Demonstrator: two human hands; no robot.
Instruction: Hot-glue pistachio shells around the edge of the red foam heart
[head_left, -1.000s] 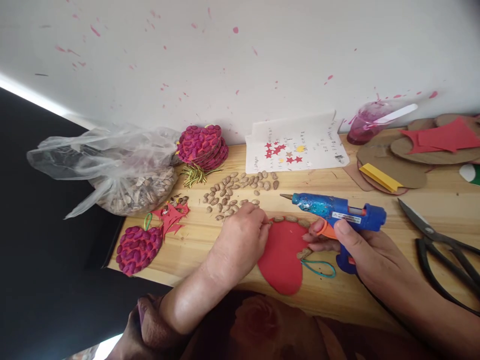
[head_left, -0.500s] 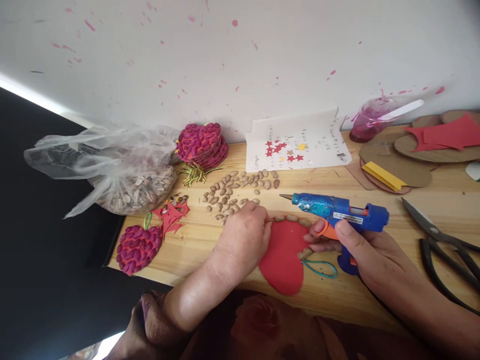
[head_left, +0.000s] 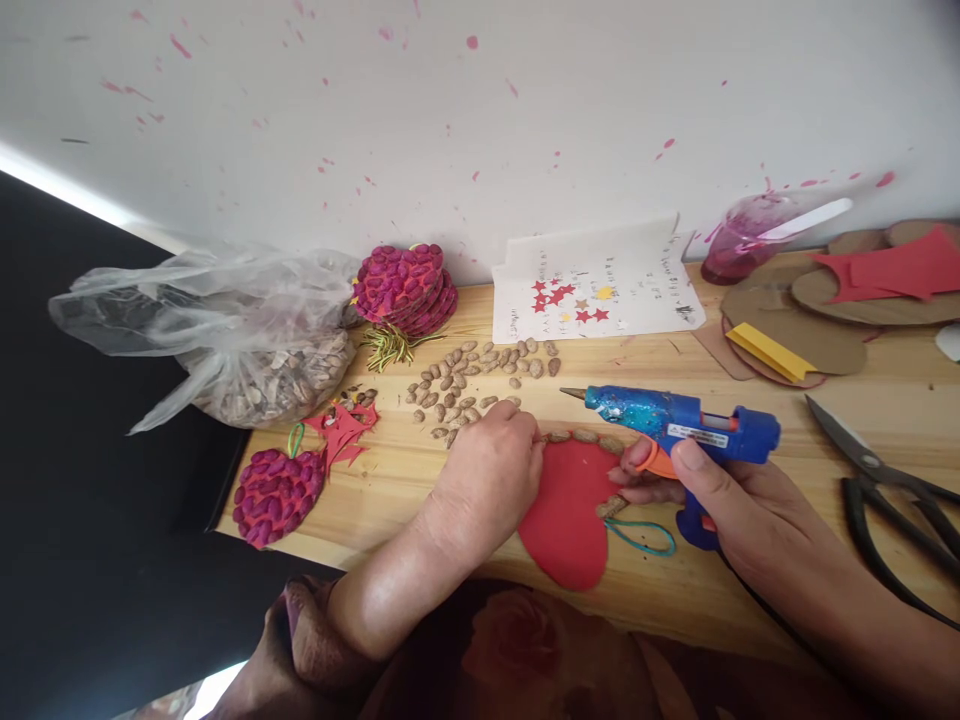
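A red heart cut-out lies on the table, with a row of brown shell pieces along its top edge and a teal cord loop at its right. My left hand is closed against the heart's upper left edge; its fingertips, and whatever they hold, are hidden. In my right hand is a blue glue gun with an orange trigger. Its nozzle points left above the heart, apart from it, while some right fingertips reach the heart's right edge.
Loose brown shells lie beyond my left hand. A plastic bag of shells and finished purple hearts are at left. A paper with stars, a pink-stained cup, cardboard shapes and black scissors occupy the back and right.
Nothing on the table has visibly moved. Both hands hold the same places, and the view has shifted only very slightly.
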